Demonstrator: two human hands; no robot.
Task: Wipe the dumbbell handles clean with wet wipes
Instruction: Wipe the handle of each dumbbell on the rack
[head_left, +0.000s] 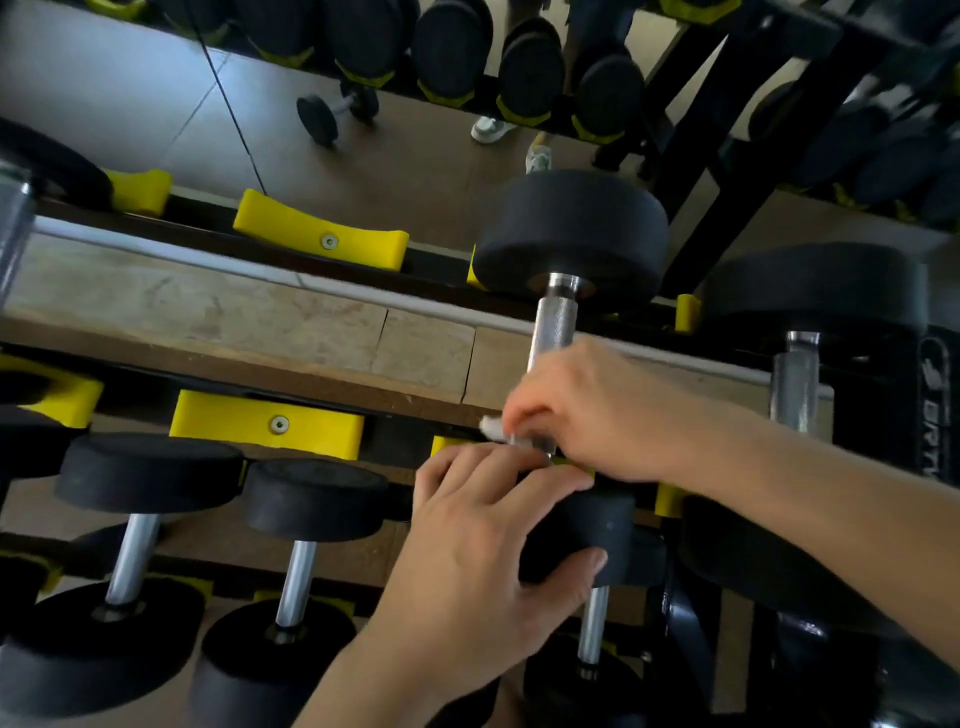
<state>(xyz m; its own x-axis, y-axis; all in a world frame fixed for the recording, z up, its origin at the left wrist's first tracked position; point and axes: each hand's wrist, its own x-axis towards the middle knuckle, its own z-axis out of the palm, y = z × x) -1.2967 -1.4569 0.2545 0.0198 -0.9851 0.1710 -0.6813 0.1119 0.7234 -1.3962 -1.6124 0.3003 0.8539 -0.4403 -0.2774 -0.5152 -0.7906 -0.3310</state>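
Nearest in the head view, the left hand clamps the near black head of a dumbbell, fingers over the top and thumb on its side. Just beyond it, the right hand holds its grip closed on a white wet wipe, pressed round the near end of the knurled handle. The handle's long axis runs near to far, ending at the far head on a yellow rack cradle. Bare steel lies far of the grip, so the next stroke likely goes away from the camera. The right forearm enters from the right, crossing the handle.
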